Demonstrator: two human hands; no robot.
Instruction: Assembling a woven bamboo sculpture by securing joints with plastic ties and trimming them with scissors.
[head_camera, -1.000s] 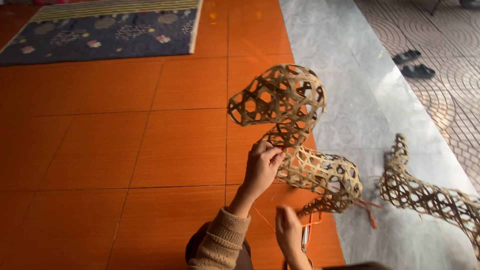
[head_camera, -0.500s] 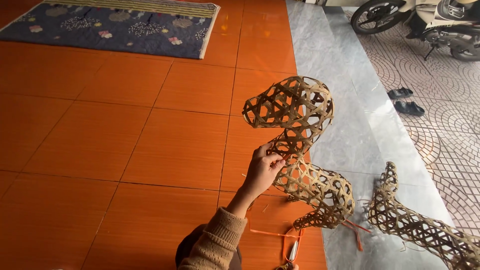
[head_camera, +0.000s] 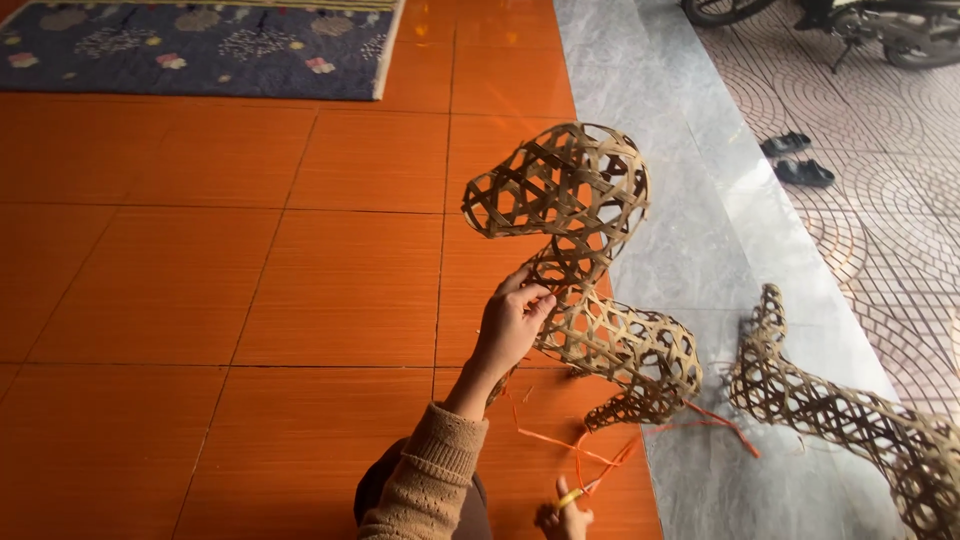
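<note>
An open-weave bamboo figure (head_camera: 590, 250), curved like an animal's head and neck, stands on the orange tiled floor (head_camera: 300, 280). My left hand (head_camera: 512, 322) grips its narrow neck, fingers closed on the strips. Low at the frame's bottom edge, my right hand (head_camera: 565, 518) holds small yellow-handled scissors (head_camera: 580, 492), partly cut off by the frame. Thin orange strips (head_camera: 600, 450) trail on the floor between the scissors and the figure's base.
A second woven bamboo piece (head_camera: 840, 420) lies on the grey stone strip (head_camera: 700, 220) at right. A dark patterned rug (head_camera: 190, 45) lies far left. A pair of dark sandals (head_camera: 795, 160) and a motorbike (head_camera: 850, 25) sit on the patterned paving beyond.
The view has shifted, bringing the motorbike and sandals into sight. My left hand stays on the figure's neck. My right hand has dropped lower toward the frame's bottom edge.
</note>
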